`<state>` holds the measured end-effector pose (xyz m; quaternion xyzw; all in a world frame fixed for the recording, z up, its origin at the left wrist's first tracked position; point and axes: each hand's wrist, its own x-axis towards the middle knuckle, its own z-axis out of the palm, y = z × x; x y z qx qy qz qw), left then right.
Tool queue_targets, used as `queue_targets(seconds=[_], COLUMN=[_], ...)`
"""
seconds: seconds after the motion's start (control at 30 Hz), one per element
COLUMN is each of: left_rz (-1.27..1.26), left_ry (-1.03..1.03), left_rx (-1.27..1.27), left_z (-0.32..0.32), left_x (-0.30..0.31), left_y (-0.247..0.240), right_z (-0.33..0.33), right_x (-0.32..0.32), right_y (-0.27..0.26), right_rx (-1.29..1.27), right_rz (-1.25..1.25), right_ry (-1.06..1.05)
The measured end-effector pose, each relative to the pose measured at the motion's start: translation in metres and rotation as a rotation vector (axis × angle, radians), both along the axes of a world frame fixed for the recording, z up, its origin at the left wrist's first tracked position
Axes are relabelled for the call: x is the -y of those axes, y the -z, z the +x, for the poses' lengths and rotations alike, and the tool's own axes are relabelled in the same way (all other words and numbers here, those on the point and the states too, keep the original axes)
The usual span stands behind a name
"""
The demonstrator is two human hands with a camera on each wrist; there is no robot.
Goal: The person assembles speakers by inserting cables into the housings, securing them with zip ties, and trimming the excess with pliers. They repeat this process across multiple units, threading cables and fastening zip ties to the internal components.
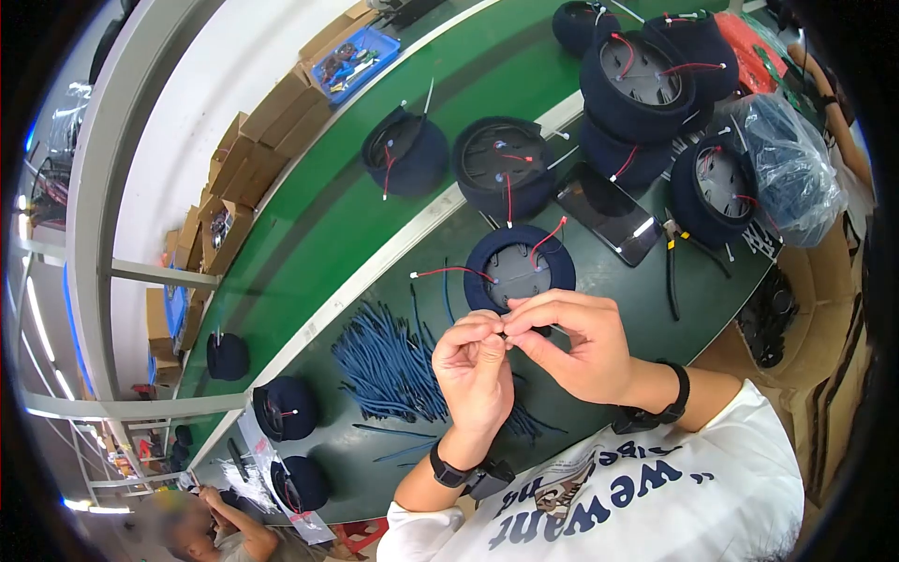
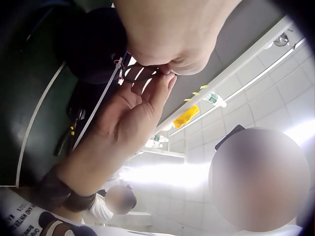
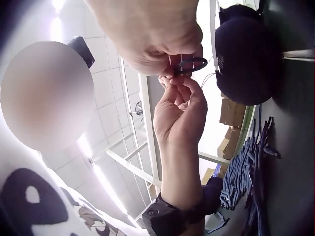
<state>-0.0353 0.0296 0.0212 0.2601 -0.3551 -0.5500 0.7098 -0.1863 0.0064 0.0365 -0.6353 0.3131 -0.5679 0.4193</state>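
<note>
In the head view, my left hand (image 1: 476, 370) and right hand (image 1: 582, 348) meet fingertip to fingertip. Both pinch a short dark cord (image 3: 204, 63), bent into a small loop in the right wrist view; the fingertips cover its ends. Just beyond them sits a round navy fabric-covered piece (image 1: 566, 266) with a grey inner disc and red wires ending in white connectors. Left of my left hand, many blue cords with dark ends lie in a loose pile (image 1: 384, 361).
More navy round pieces (image 1: 506, 192) stand along the green bench, some in a stack (image 1: 637, 103) at upper right. A black phone-like slab (image 1: 609, 214) and yellow-black cutters (image 1: 670, 258) lie right of centre. Cardboard boxes (image 1: 272, 108) line the far side; another person (image 1: 225, 525) sits lower left.
</note>
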Motion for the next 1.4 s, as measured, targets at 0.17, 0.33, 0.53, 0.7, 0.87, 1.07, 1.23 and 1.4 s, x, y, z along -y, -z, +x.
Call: queue_targets(seconds=[0.17, 0.33, 0.53, 0.7, 0.87, 1.07, 1.23, 1.4], left_rz=[-0.007, -0.115, -0.114, -0.300, -0.529, -0.691, -0.777, -0.717], left_ry=[-0.049, 0.221, 0.270, 0.371, 0.062, -0.262, -0.350, -0.372], left_rx=[0.785, 1.433, 1.358, 1.188, 1.251, 1.429, 1.503, 1.368], left_z=[0.054, 0.082, 0.055, 0.028, 0.026, 0.032, 0.044, 0.041], left_x=[0.024, 0.080, 0.058, 0.074, 0.064, 0.051, 0.044, 0.036], left_y=[-0.029, -0.033, 0.006, 0.018, 0.020, 0.014, 0.014, 0.014], right_z=[-0.016, -0.053, -0.078, -0.077, -0.068, -0.045, -0.039, -0.037], right_x=[0.000, 0.020, 0.017, 0.004, -0.013, -0.023, -0.022, -0.021], right_y=[-0.006, -0.013, -0.037, -0.034, -0.022, -0.007, -0.007, -0.010], right_rx=[0.249, 0.144, -0.258, -0.513, -0.604, -0.505, -0.567, -0.584], right_rz=[0.263, 0.214, 0.113, 0.131, 0.038, -0.102, -0.135, -0.160], right_ry=[-0.072, -0.040, -0.002, -0.029, 0.040, 0.154, 0.202, 0.189])
